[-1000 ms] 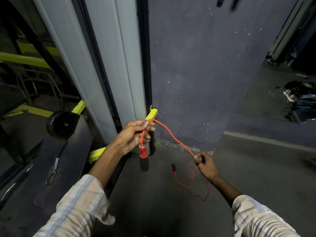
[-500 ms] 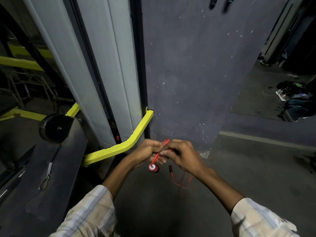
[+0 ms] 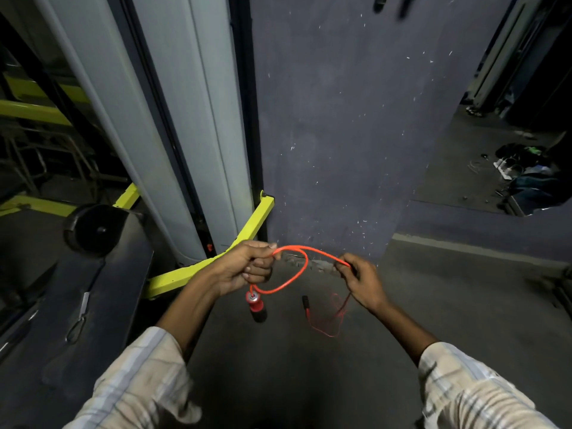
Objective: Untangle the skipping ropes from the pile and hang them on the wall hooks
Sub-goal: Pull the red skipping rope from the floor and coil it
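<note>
An orange-red skipping rope (image 3: 298, 275) runs between my two hands at the foot of a dark wall. My left hand (image 3: 247, 266) grips the cord, which forms one loop beside it. A red and black handle (image 3: 256, 306) dangles just below that hand. My right hand (image 3: 360, 280) pinches the cord further along. From there the rope drops to the floor, where its other handle (image 3: 306, 303) and loose coils (image 3: 332, 320) lie. Two dark hooks (image 3: 391, 3) stick out of the wall at the very top.
A yellow frame bar (image 3: 244, 239) of a gym machine angles out left of my hands, next to grey upright panels (image 3: 185, 119). A black bench with a round roller (image 3: 93, 230) fills the lower left. Shoes and clutter (image 3: 520, 168) lie far right on the floor.
My hands were together half a second ago; now they have moved apart, drawing the cord out between them with one loop by my left hand.
</note>
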`<state>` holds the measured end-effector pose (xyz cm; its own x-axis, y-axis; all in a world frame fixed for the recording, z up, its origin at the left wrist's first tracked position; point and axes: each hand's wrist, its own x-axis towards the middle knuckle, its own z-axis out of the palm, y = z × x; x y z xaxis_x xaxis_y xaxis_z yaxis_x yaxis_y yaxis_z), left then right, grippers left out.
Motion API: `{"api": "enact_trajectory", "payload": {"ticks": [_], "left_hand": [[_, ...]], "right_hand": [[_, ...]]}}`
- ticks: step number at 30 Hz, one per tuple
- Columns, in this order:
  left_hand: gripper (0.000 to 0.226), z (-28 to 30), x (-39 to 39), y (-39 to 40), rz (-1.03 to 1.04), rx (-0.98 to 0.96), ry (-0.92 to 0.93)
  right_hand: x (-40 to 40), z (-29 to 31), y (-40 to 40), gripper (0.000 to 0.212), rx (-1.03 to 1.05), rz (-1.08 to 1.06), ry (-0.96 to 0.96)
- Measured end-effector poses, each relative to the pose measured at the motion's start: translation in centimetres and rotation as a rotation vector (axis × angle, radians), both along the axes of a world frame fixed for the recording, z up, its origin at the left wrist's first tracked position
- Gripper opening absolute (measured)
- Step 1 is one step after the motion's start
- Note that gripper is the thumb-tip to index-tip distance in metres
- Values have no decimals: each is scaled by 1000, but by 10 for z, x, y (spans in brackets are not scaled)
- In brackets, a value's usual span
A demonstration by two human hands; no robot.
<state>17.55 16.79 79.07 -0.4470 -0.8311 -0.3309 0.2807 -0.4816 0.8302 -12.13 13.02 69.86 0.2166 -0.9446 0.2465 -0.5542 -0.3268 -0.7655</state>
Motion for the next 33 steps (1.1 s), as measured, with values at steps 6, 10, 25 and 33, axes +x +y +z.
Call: {"api": "enact_trajectory", "payload": {"ticks": [6, 10, 25, 33], "left_hand": [[23, 13, 53, -6, 202, 32, 236], [22, 12, 58, -2, 349, 62, 163], [15, 0, 5, 5, 470, 25, -8], [21, -26, -18, 6, 224, -108, -354]], "right_hand": [[-42, -38, 8, 31, 86, -104, -27], [-36, -35, 15, 23, 79, -111, -55], [40, -8, 32, 35, 143, 219, 485], [71, 67, 47, 19, -183, 523, 357]]}}
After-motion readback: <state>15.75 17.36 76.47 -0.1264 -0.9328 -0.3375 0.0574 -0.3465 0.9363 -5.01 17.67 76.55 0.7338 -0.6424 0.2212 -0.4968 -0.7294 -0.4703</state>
